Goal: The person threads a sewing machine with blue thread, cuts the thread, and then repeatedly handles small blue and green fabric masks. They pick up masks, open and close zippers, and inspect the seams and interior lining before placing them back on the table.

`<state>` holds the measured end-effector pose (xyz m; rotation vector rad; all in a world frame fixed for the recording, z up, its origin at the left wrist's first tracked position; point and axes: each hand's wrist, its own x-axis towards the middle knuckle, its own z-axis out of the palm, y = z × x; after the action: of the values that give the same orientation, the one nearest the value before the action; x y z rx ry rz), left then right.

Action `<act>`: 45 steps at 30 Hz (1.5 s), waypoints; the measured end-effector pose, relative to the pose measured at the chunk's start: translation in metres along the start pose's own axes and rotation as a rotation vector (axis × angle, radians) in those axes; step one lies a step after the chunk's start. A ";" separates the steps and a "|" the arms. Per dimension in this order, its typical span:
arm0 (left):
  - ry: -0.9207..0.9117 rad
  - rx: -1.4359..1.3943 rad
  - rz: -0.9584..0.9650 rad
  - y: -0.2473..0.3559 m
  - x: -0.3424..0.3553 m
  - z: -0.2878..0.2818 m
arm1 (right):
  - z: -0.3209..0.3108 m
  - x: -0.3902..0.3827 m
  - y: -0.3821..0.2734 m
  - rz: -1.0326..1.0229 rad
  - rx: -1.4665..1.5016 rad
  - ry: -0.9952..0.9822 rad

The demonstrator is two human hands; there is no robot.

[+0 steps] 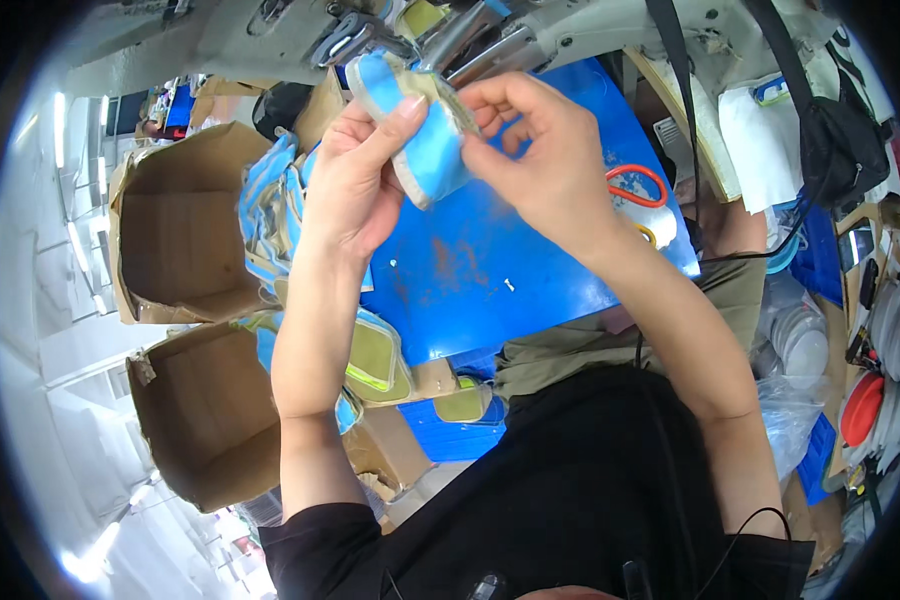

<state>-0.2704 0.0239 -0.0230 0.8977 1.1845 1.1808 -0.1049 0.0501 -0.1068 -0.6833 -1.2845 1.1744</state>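
Note:
A small blue and beige sewn fabric piece (436, 160) with a pale edging is held up in front of the machine. My left hand (355, 185) is closed on its left side, with the thumb pressed flat on the blue face. At the right edge, the fingers of my right hand (555, 150) are curled, and its thumb and fingertips pinch the fabric. Exactly what lies between those fingertips is partly hidden. Metal parts of what looks like a sewing machine (490, 55) sit just beyond the piece.
Below my hands is a blue tabletop (450, 290). Red-handled scissors (638, 187) lie at its right. Striped blue and beige pieces (273, 210) are heaped beside an upper cardboard box (185, 220); a lower box (210, 415) stands nearer. A black bag (845, 150) hangs at right.

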 end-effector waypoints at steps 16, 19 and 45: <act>0.077 0.193 0.140 -0.001 0.005 0.012 | -0.003 -0.004 -0.002 0.171 0.190 -0.092; 0.076 0.233 0.105 0.004 0.009 0.011 | -0.005 0.007 -0.020 0.294 0.253 -0.125; 0.179 -0.023 -0.016 -0.004 -0.008 0.031 | -0.024 -0.008 -0.029 0.410 0.431 -0.260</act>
<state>-0.2393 0.0171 -0.0196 0.7759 1.3166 1.2800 -0.0736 0.0388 -0.0886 -0.4926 -1.0708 1.8598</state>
